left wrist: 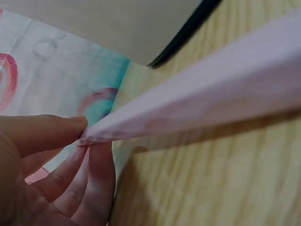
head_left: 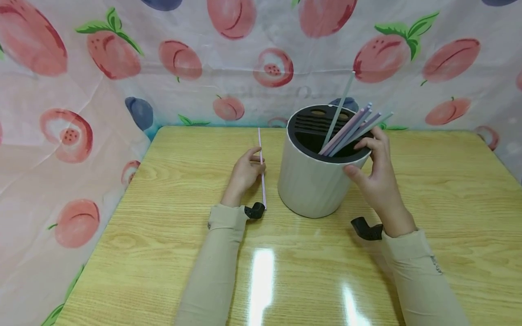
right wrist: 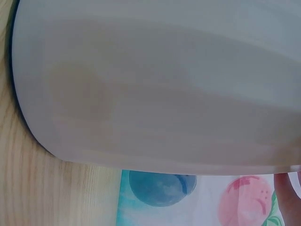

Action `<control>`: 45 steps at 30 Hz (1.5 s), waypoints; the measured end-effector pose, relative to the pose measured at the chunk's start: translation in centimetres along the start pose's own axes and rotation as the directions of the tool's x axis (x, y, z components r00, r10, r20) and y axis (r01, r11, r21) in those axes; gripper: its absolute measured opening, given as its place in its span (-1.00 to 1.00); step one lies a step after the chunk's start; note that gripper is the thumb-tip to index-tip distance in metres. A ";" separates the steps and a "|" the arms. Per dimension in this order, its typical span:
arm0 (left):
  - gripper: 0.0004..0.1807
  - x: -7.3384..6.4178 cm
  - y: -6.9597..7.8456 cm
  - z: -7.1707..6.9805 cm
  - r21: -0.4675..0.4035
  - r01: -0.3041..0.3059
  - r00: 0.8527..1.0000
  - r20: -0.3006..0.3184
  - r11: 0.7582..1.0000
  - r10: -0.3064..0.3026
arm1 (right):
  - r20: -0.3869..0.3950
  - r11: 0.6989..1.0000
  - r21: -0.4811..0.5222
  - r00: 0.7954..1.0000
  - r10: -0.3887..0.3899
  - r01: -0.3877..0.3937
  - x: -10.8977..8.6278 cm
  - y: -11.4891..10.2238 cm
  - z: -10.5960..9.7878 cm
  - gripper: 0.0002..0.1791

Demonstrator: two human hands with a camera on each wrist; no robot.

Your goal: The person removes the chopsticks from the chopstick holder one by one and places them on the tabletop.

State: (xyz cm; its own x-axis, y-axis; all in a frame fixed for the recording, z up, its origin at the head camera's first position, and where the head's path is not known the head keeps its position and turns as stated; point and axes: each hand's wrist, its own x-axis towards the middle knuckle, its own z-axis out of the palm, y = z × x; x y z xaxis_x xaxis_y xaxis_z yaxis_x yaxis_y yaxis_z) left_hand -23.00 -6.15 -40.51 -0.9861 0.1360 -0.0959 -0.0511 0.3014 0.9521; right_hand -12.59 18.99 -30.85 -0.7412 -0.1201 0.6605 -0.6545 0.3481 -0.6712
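Observation:
My left hand [head_left: 244, 172] pinches a thin pink straw [head_left: 263, 188] between thumb and fingers. The straw points roughly front to back over the table, left of a white utensil holder [head_left: 311, 181]. In the left wrist view, the straw [left wrist: 197, 94] stretches from the fingertips toward the camera. My right hand [head_left: 379, 176] grips the holder's right rim, thumb on the outer wall and fingers over the black top. Several pastel straws [head_left: 350, 129] lean in the holder's large opening. In the right wrist view, the holder's wall [right wrist: 141, 94] hides most of that hand.
The holder's black top insert [head_left: 310, 122] has slots and round holes at the back. Behind the wooden table [head_left: 163, 217] hangs a fruit-print cloth [head_left: 183, 90], which also covers the left side. Black wrist cameras [head_left: 254, 211] sit at both cuffs.

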 end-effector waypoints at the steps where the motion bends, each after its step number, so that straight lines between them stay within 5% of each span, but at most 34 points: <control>1: -0.42 0.0 -0.1 0.0 0.017 -0.002 1.000 0.001 1.000 0.002 | 0.001 1.000 -0.001 1.000 -0.002 0.002 0.0 0.0 0.0 -0.27; 15: -0.46 -0.2 0.2 0.6 0.290 -0.036 0.998 0.060 0.956 0.020 | 0.001 1.000 -0.019 1.000 -0.013 0.013 0.0 0.0 0.0 -0.27; 30: -0.57 -0.5 0.9 1.2 0.576 -0.164 0.986 0.098 0.801 0.131 | 0.001 1.000 -0.011 1.000 -0.007 0.007 0.0 0.1 0.0 -0.26; 40: -0.59 -1.0 1.5 1.0 0.583 -0.171 0.985 0.120 0.795 0.124 | 0.001 1.000 -0.012 1.000 -0.012 0.012 -0.1 -0.1 0.0 -0.27; 45: -0.61 -1.1 2.2 0.5 0.555 -0.172 0.985 0.113 0.814 0.131 | 0.002 1.000 -0.014 1.000 -0.010 0.010 0.0 -0.1 0.0 -0.27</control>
State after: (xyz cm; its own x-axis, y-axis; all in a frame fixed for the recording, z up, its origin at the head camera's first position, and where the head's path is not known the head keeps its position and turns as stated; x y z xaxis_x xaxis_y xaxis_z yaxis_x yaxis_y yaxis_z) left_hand -21.96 -5.17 -38.41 -0.9601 0.2798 -0.0025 0.2157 0.7456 0.6305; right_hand -12.51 18.98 -30.82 -0.7349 -0.1258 0.6664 -0.6598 0.3602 -0.6595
